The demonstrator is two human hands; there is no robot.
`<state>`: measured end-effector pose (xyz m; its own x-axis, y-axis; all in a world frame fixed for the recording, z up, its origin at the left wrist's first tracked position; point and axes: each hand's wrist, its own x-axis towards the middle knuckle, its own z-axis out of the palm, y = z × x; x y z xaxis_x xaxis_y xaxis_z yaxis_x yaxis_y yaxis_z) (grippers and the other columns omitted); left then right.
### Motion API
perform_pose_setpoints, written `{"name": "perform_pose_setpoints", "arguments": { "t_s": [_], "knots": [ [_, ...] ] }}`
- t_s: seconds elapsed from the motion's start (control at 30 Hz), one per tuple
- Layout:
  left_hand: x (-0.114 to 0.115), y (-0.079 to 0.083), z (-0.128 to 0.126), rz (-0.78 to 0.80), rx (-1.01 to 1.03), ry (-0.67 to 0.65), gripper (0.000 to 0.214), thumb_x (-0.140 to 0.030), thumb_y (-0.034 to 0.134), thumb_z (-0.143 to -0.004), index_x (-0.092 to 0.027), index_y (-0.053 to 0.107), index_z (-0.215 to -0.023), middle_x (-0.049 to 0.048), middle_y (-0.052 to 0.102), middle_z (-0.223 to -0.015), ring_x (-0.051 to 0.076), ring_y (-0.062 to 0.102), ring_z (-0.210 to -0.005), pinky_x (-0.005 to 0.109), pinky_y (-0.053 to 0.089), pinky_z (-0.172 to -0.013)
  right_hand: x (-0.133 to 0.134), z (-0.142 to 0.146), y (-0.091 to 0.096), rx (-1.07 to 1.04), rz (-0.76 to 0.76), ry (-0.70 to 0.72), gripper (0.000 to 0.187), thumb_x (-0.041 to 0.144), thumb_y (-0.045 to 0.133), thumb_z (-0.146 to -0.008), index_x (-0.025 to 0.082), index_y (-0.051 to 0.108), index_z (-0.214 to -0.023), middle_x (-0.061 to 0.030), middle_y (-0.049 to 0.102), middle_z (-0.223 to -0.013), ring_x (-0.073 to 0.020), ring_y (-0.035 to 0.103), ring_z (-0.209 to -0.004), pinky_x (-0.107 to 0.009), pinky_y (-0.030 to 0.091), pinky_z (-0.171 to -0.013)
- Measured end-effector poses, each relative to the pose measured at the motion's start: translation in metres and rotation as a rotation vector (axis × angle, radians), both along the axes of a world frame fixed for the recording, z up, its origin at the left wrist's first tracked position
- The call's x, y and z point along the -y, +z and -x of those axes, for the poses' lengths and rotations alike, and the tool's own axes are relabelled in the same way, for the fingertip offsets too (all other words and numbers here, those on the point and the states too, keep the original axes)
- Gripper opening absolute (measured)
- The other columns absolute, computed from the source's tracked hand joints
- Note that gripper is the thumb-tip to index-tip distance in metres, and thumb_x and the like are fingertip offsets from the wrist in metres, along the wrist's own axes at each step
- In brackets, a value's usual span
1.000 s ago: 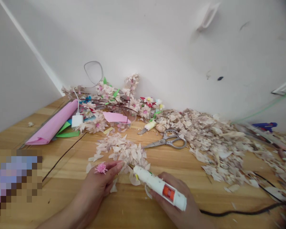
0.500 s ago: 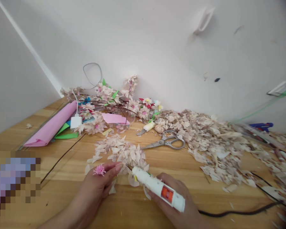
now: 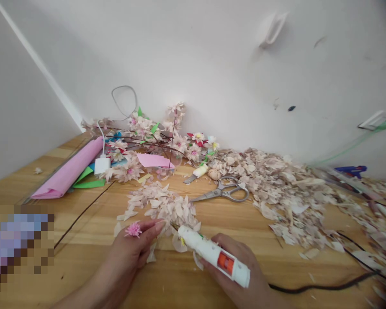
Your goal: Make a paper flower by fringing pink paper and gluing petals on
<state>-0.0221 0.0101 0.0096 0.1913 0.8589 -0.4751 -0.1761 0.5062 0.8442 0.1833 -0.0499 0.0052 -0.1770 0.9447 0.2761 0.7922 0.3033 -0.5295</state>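
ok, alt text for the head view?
The right hand holds a white glue gun, its nozzle close to the fingertips of the left hand, which holds a small pink tuft. Loose pale petals, scissors and paper flowers lie on the wooden table.

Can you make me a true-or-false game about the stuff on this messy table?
1. The right hand holds a white glue gun. True.
2. The scissors are in the left hand. False: they lie on the table; the left hand holds a pink tuft.
3. A pink paper roll lies at the table's left side. True.
4. The loose petals are bright blue. False: they are pale cream-pink.
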Motion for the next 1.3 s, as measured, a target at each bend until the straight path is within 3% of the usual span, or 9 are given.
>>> {"name": "perform_pose_setpoints", "arguments": {
  "t_s": [0.97,1.17,1.3],
  "knots": [
    [0.000,-0.002,0.001,-0.015,0.028,-0.004,0.034,-0.042,0.072,-0.062,-0.014,0.063,-0.079,-0.0134,0.020,-0.040,0.003,0.009,-0.039,0.017,0.006,-0.036,-0.003,0.000,0.004,0.027,0.029,-0.020,0.010,0.028,0.051,-0.077,0.022,0.051,-0.069,0.0012,0.062,-0.064,-0.0142,0.057,-0.056,-0.022,0.040,-0.050],
    [-0.001,-0.004,0.004,-0.013,0.074,-0.011,0.033,-0.041,0.073,-0.061,-0.013,0.063,-0.076,-0.0133,0.019,-0.042,0.002,0.009,-0.039,0.015,0.006,-0.036,-0.006,-0.009,0.003,-0.132,0.076,-0.088,0.016,0.032,0.052,-0.079,0.021,0.050,-0.068,0.0027,0.057,-0.057,-0.0134,0.053,-0.050,-0.022,0.041,-0.047],
    [-0.001,-0.003,0.007,0.009,0.111,-0.004,0.034,-0.039,0.075,-0.060,-0.013,0.062,-0.077,-0.0138,0.020,-0.043,0.001,0.008,-0.039,0.014,0.006,-0.035,-0.014,-0.029,-0.006,-0.319,0.081,-0.237,0.015,0.035,0.058,-0.075,0.020,0.059,-0.075,-0.0024,0.068,-0.067,-0.0195,0.063,-0.063,-0.026,0.050,-0.054]
  ]
}}
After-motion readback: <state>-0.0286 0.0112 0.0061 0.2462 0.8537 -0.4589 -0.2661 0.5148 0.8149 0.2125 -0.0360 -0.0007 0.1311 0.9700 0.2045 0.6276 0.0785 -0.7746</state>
